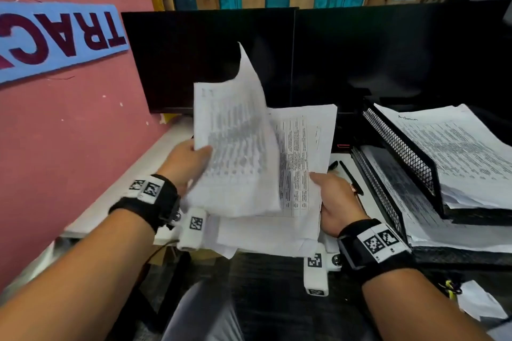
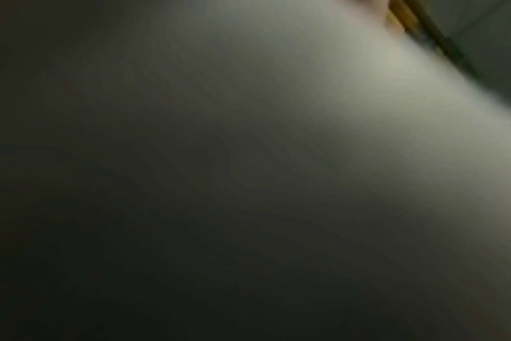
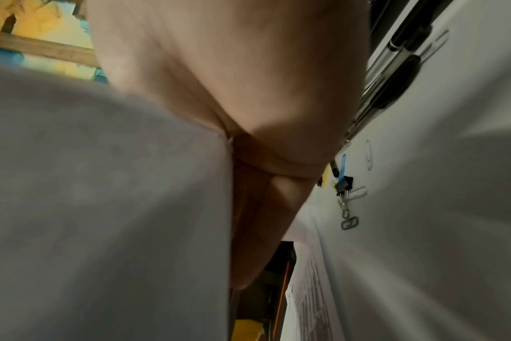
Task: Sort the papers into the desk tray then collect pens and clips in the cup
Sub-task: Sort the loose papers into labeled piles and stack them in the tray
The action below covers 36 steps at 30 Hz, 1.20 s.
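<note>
Paper sheets (image 1: 232,147) pinched by the left hand (image 1: 185,163) peel off the stack (image 1: 302,152) gripped in the right hand (image 1: 338,202), probably to sort into the mesh desk tray (image 1: 399,147) right of the stack

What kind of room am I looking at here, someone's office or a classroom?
Most likely an office desk, though the felt letters on the pink wall hint at a school. Two dark monitors stand side by side, a black mesh desk tray holds printed papers, and pens lie on the desk.
</note>
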### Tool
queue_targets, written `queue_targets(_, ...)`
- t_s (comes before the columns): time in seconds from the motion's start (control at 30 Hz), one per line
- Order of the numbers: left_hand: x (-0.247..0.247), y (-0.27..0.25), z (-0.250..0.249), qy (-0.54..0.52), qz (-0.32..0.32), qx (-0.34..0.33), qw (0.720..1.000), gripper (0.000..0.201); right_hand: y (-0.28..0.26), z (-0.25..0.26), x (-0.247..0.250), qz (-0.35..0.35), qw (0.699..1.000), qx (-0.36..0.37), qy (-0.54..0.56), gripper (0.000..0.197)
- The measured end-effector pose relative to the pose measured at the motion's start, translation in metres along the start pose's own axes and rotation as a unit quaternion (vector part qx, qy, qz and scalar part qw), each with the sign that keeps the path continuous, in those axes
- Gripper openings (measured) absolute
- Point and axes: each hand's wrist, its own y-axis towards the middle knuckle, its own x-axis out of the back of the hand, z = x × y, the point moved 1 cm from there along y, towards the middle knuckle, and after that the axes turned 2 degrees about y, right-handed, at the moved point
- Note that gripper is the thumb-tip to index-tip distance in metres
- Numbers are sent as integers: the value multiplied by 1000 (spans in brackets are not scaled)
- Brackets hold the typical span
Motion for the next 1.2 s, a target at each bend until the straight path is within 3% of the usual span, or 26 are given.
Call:
queue_targets(0.1,-38,-12,7,17,109,27,994,21,-5,3,-2,7,1000,3,11,26)
queue_targets(0.17,-57,-16,7,38,125,12,991,24,-8,6,-2,26,1000,1,12,32)
queue_targets(0.3,-73,-19,-4,103,128,-39,986,24,-8,8,3,54,998,7,-24,40)
queue_targets(0.5,-65,-15,-17,146,86,-49,984,23,-4,9,17,58,998,2,-7,56)
queue_targets(0.57,-63,-17,-20,160,83,-47,982,21,-5,9,14,65,998,0,-23,47)
queue_targets(0.63,-63,-19,-21,172,90,-50,980,20,-1,5,9,50,996,18,-65,24)
queue_targets(0.73,-62,-20,-22,200,90,-45,975,21,6,-1,10,-1,994,45,-103,40)
queue_targets(0.83,-47,-8,-18,252,59,-15,966,37,9,0,16,-37,992,59,-106,45)
queue_targets(0.9,-34,4,-11,313,63,16,948,49,11,1,23,-51,991,63,-105,46)
queue_targets(1.03,-15,21,9,485,111,83,863,62,11,4,29,-54,991,64,-100,47)
queue_targets(1.2,-9,28,36,532,108,133,830,109,10,3,28,-49,990,60,-115,49)
